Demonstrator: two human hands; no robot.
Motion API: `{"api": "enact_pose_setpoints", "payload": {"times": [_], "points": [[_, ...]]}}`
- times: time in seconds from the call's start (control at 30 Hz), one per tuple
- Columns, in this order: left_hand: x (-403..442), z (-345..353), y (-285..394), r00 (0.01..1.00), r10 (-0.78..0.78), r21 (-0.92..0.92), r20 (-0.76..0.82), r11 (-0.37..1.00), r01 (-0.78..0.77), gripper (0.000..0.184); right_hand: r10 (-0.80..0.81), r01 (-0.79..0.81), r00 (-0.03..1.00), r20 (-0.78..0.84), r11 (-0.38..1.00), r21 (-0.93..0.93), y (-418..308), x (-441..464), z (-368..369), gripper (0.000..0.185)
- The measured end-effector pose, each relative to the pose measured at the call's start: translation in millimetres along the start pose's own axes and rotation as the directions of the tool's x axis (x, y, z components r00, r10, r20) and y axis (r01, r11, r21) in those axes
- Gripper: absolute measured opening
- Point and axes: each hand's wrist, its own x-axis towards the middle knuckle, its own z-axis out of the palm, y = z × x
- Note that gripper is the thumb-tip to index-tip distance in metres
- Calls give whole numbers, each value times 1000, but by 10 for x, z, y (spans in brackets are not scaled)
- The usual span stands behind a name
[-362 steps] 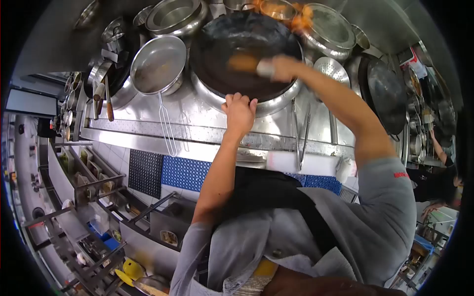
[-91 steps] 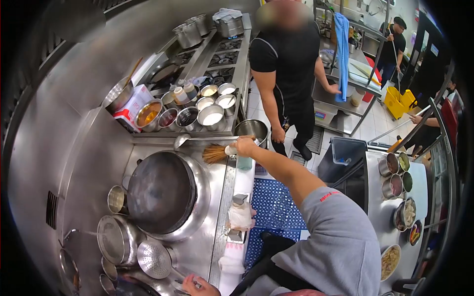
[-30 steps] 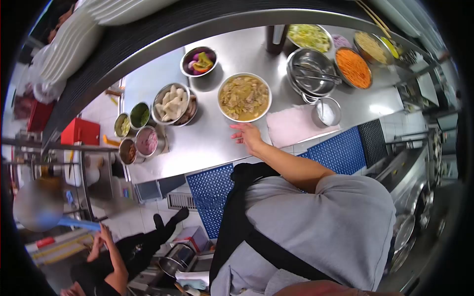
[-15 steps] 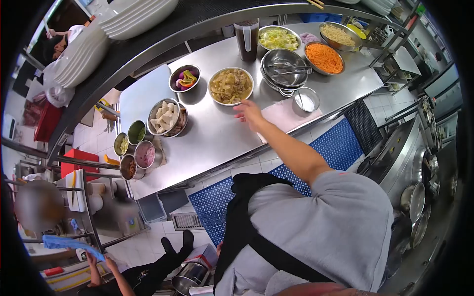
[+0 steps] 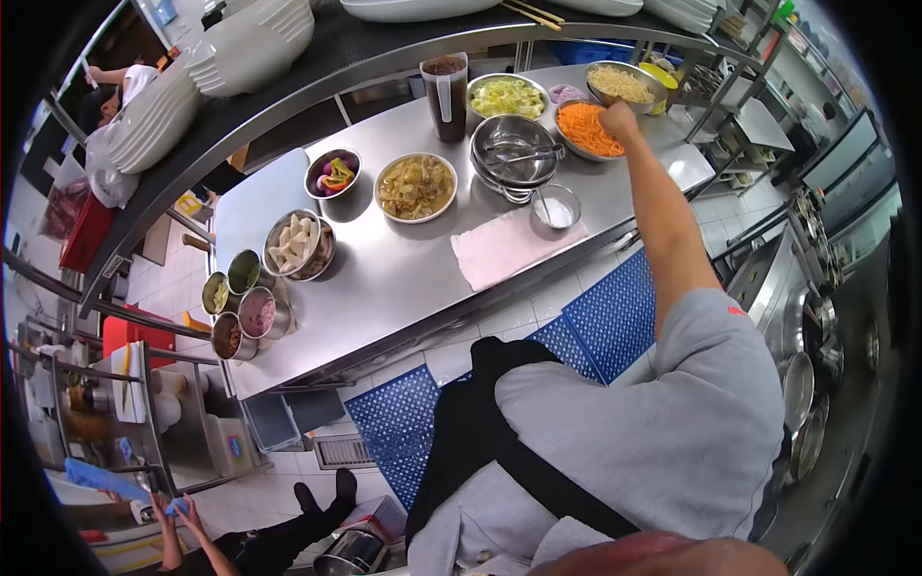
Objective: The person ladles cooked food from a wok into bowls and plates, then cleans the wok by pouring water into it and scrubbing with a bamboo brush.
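My right hand (image 5: 619, 119) reaches far across the steel table, over the gap between the bowl of shredded carrot (image 5: 589, 132) and the bowl of noodles (image 5: 626, 85). Its fingers look bunched together at the rims; their tips are hidden, so I cannot tell what they grip. My left hand is out of view. Left of the carrot stand stacked steel bowls (image 5: 515, 158) with tongs (image 5: 523, 151) across them. Nearer me are a small bowl of white powder (image 5: 556, 208) with a spoon and a pink cloth (image 5: 509, 248).
Along the table (image 5: 389, 278) stand a jug of dark liquid (image 5: 447, 101), chopped cabbage (image 5: 506, 98), a bowl of brownish cooked food (image 5: 416, 187) and several smaller food bowls. A shelf of white plates (image 5: 252, 48) spans above. At lower left another person's hands (image 5: 175, 518) hold something blue.
My right hand has moved right and away, from beside the brownish cooked food to the carrot and noodle bowls. The view has shifted, and the pink cloth is now uncovered.
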Motion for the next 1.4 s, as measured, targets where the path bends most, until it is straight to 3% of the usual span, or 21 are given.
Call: {"api": "enact_pose_setpoints", "payload": {"times": [0.17,0.27,0.43,0.53,0.6,0.63,0.67,0.73,0.77,0.87,0.93,1.03,1.1,1.13,1.23,1.3,1.33,1.4], "points": [[-24,375,-31,999,-28,-59,-45,998,26,14,134,-141,985,113,988,57,289,427,-176,61],[-134,486,5,994,-53,-126,-96,991,40,14,-9,14,994,108,999,-48,895,1287,362,69],[-108,637,-199,993,-51,-264,-110,964,20,14,-148,184,954,261,976,-117,916,1752,479,59],[-121,744,-580,990,-21,-372,-141,928,-33,14,-314,340,880,357,940,-12,640,2116,905,53],[-157,984,-701,959,-84,-367,-272,930,-23,14,-349,367,840,416,929,38,345,2472,1269,49],[-468,1093,-448,924,-98,-108,-369,992,62,27,-344,366,830,440,930,35,216,2611,1395,47],[-404,1255,-609,890,-44,-8,-453,999,45,24,-330,360,826,457,933,23,57,2682,1406,46],[-717,1294,-696,934,148,394,-325,919,-8,24,-314,351,813,490,936,17,-136,2751,1353,42],[-826,1286,-730,953,220,586,-209,808,-59,24,-312,349,805,505,937,23,-183,2775,1291,40],[-942,1385,-1041,998,40,755,-55,656,15,22,-388,361,737,554,918,163,-422,2686,1178,35],[-1238,1457,-1008,998,-58,787,11,617,27,20,-515,375,629,583,857,352,-787,2473,1183,32],[-1489,1471,-1037,998,41,759,39,649,-56,20,-729,381,419,542,683,624,-1471,1763,1224,28],[-1283,1539,-1418,986,-51,371,-156,923,107,20,-862,430,275,425,506,748,-2183,513,903,26],[-1273,1461,-1326,987,-26,397,-159,914,88,20,-877,408,205,435,481,776,-2451,-30,761,27],[-1145,1445,-1232,916,-131,57,-378,985,165,21,-838,444,-5,546,487,752,-3041,-1150,603,30],[-1216,1283,-793,863,-268,-142,-428,963,229,23,-878,472,-127,461,355,807,-3221,-1504,1113,33],[-1141,1238,-823,830,-92,21,-550,992,123,23,-877,440,-165,451,344,830,-3326,-1869,1037,34],[-1066,1087,-772,795,-82,-150,-601,989,-12,22,-827,352,-304,473,364,863,-3490,-2757,872,38]]}}
